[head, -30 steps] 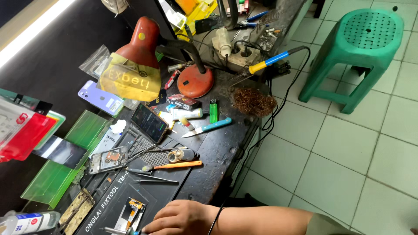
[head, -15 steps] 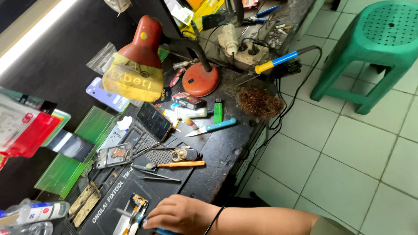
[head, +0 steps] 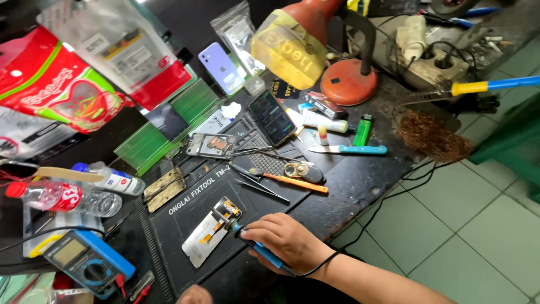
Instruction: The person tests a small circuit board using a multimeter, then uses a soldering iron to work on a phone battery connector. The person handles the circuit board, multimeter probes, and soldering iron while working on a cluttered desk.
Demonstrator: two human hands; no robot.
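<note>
I work over the black repair mat [head: 185, 225], which covers most of the near bench, and my right hand [head: 289, 242] is closed around the blue-handled soldering iron [head: 260, 249], its tip resting on the upper end of the opened phone part [head: 211, 232] that lies on the mat near its front edge. To do this well, I judge that I should keep the heel of the hand planted on the mat, hold the iron low like a pen, touch only the joint and lift straight off, minding the cord that loops under my wrist. My left hand [head: 194, 294] shows only as a sliver at the bottom edge, so I cannot tell whether it holds anything. Of the packaging, the largest is the red and green printed bag [head: 62, 90] at the far left, with a clear pouch [head: 126, 50] banded in red just beside it. A smaller clear sachet [head: 236, 34] lies behind the lilac phone [head: 220, 67]. The lamp shade [head: 289, 48] carries a yellow taped label, its lettering upside down to me. A clear bottle with a red label [head: 62, 197] lies on its side at the left, beside a smaller white-labelled one [head: 109, 178]. Smallest, a flat red and white carton [head: 325, 104] sits by the lamp base [head: 349, 81], near the green lighter [head: 363, 130].
</note>
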